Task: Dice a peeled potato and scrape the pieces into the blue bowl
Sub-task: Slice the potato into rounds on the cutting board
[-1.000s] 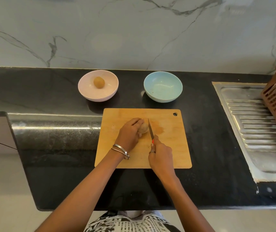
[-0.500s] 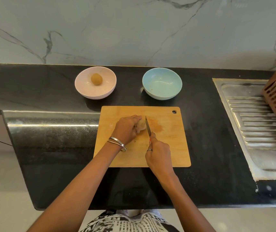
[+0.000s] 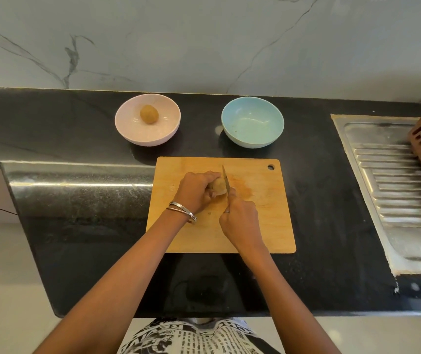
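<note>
The potato (image 3: 217, 187) is held on the board (image 3: 268, 221) by the left hand (image 3: 196, 191); the knife (image 3: 226, 180), gripped by the right hand (image 3: 240, 221), is set against it. No dice are seen; the far bowl (image 3: 252, 121) is judged unfilled.

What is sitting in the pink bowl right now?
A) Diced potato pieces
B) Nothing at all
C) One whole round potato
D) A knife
C: the pink bowl holds a single whole potato, uncut, while the knife is over at the cutting board.
</note>
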